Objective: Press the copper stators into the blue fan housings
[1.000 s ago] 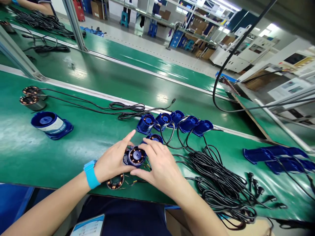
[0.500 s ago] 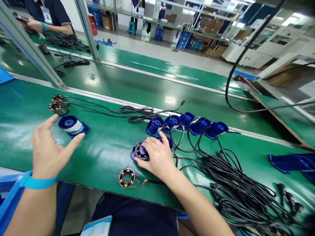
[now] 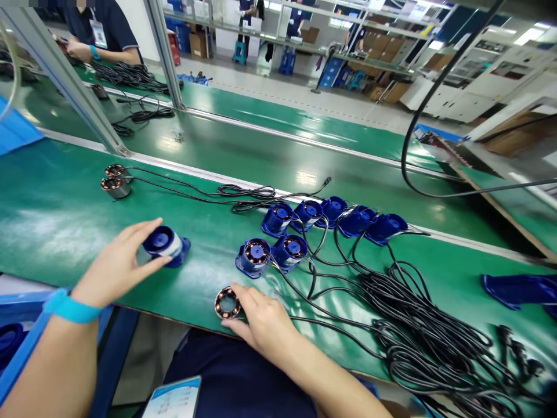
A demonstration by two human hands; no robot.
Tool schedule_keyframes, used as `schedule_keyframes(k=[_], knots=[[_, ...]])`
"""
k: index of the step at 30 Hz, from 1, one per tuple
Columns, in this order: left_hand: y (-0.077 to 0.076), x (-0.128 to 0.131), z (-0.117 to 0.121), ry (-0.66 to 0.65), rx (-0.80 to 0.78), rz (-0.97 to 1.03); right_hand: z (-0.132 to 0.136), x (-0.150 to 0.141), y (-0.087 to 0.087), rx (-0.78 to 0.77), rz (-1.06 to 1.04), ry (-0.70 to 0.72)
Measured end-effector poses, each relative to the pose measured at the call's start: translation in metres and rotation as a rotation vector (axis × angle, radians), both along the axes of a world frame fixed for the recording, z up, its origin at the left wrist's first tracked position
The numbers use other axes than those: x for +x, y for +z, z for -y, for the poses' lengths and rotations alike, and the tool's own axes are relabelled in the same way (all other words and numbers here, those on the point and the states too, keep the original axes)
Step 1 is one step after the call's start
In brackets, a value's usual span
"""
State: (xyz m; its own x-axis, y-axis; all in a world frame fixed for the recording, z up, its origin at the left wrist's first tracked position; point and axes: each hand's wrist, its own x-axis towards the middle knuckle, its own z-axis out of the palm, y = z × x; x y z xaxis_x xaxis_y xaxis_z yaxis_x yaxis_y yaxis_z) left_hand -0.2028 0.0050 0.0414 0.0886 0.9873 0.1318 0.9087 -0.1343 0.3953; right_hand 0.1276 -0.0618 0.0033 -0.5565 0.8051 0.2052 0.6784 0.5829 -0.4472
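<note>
My left hand (image 3: 115,261) is closed round a blue plastic motor housing (image 3: 176,247) with a pale label, thumb on the near side and fingers on the far side. The housing stands on the green bench. Near the front edge, my right hand (image 3: 266,319) pinches a ring-shaped copper-wound stator (image 3: 227,303) between thumb and fingers. A black cable (image 3: 331,321) runs right from beneath that hand. Just beyond it stand two blue housings with copper windings inside, a nearer-left one (image 3: 252,261) and one beside it (image 3: 290,253).
Several blue housings (image 3: 354,222) line the bench's far side. Two stators (image 3: 115,187) with cables sit at far left. Coiled black cables (image 3: 426,337) and plugs cover the right. A metal post (image 3: 161,52) rises at the back. Beyond, a co-worker (image 3: 108,35) handles something.
My left hand has taken hold of the blue housing, which now stands farther right and nearer. My right hand has let go of a wound housing and moved down-left onto the loose stator.
</note>
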Motion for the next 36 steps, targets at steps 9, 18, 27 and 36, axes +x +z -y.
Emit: schedule_keyframes(k=[9,18,27,36], knots=[[-0.027,0.105,0.066,-0.376,-0.09,0.342,0.004,0.028,0.067,0.159,-0.285,-0.027],[-0.032,0.139,0.067,-0.425,-0.084,0.417,0.013,0.035,0.096,0.144,0.199,-0.066],[-0.041,0.138,0.064,-0.398,-0.044,0.409,0.007,0.034,0.059,0.193,0.228,-0.09],[-0.068,0.084,0.059,-0.282,-0.023,0.32,0.005,0.026,0.032,0.337,-0.173,-0.09]])
